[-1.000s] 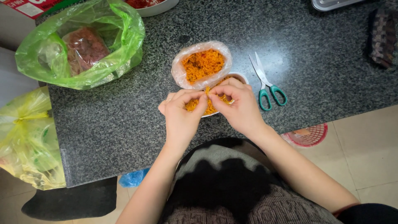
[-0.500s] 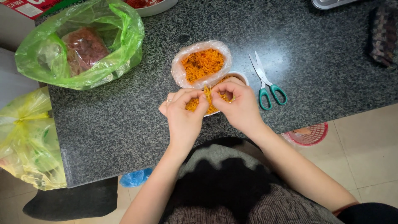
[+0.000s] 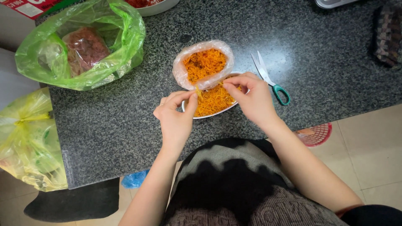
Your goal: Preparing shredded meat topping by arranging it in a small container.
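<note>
Two hands work over a white bowl of orange shreds near the front edge of a dark speckled table. The left hand sits at about 8 o'clock from the bowl, its thumb and forefinger pinched narrow on a few strands at the bowl's left rim. The right hand lies at about 3 o'clock from the bowl, covering its right rim, with the fingertips pinched together on strands above the heap. Whether the two pinches hold the same strand cannot be told.

A small clear plastic bag, open and filled with more orange shreds, lies touching the bowl at its 12 o'clock side, its lower lip overlapping the bowl's rim. Scissors with green handles lie just beside the right hand, at about 1 o'clock from it, blades pointing away from the person.

At 10 o'clock from the bowl, well apart, a green plastic bag stands open with a clear packet of dark red stuff inside. A yellow plastic bag hangs off the table's left edge at 9 o'clock. A red mesh basket shows on the tiled floor at 4 o'clock, partly hidden by the right forearm.
</note>
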